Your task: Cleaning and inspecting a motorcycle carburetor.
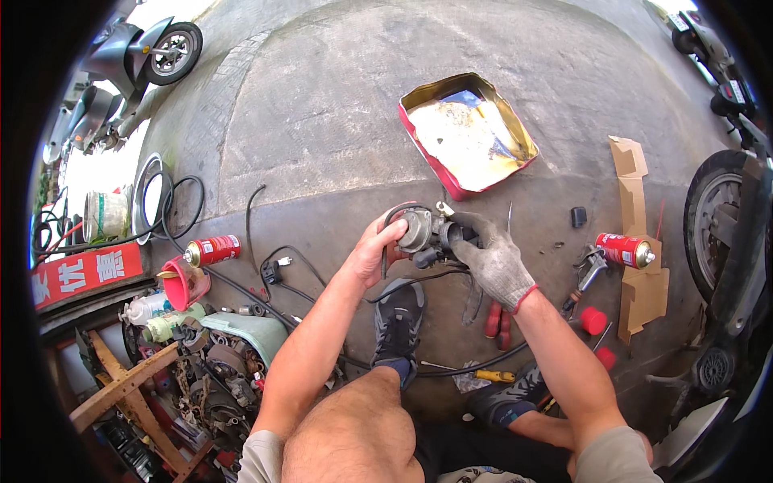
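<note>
Bare and bent, a leg (346, 435) fills the foreground of the head view, with a dark shoe (399, 318) planted on the floor (322, 88) ahead of it. Beyond the shoe, what looks like a carburetor (416, 233) is held up off the ground between both hands. The left hand (377, 248), ungloved, grips its rounded silver end; the right hand (495, 262), in a grimy glove (509, 283), is closed on the black side, beside the round mouth (448, 235). So the hands are close together, clamped on the same thing; where the hidden fingertips press, I cannot tell.

For this handling, the left hand probably serves best as the vise, firm on the solid metal, while the right presses lightly on the black fittings, which look easier to damage. Glove fabric may dull the feel and shed lint or grit into the mouth, so bare fingers would suit small pieces better. Anything dropped here could land on the floor and roll; working over the tray (431, 163), which stands just beyond the hands, would be safer. Red pliers (498, 326) and a yellow screwdriver (494, 376) lie nearer the body, handy for the right hand.
</note>
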`<state>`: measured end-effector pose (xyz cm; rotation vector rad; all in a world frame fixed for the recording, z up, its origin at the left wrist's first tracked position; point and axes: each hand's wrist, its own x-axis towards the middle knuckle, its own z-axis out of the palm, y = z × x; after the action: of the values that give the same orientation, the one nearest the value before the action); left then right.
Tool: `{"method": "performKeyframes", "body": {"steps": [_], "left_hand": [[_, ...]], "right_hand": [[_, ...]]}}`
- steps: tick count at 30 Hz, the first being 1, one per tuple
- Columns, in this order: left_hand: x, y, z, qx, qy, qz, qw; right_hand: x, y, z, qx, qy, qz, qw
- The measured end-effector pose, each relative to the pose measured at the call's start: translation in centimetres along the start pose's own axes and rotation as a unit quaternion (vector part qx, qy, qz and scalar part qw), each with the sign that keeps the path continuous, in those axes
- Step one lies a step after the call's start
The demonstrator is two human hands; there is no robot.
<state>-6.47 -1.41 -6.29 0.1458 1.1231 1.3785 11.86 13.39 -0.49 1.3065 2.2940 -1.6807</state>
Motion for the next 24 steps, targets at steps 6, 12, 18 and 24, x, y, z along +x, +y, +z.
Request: {"method": "performKeyframes", "body": {"steps": [6, 12, 18, 24], "left_hand": [[-0.6, 0.0, -0.7, -0.075, -0.051, -0.016, 0.996], [-1.0, -0.3, -0.7, -0.091, -0.052, -0.029, 0.994], [-0.7, -0.1, -0.5, -0.062, -0.060, -0.009, 0.996], [-0.2, 0.3, 1.0, 0.074, 0.017, 0.050, 0.996]], "right_hand": [[-1.3, -0.6, 0.3, -0.014, 0.020, -0.061, 0.998], [-1.7, -1.5, 0.6, -0.026, 0.049, -0.103, 0.993], [-1.6, -1.7, 0.8, -0.021, 0.052, -0.065, 0.996], [-1.2, -2.1, 0.8, 0.015, 0.006, 0.023, 1.000]]}}
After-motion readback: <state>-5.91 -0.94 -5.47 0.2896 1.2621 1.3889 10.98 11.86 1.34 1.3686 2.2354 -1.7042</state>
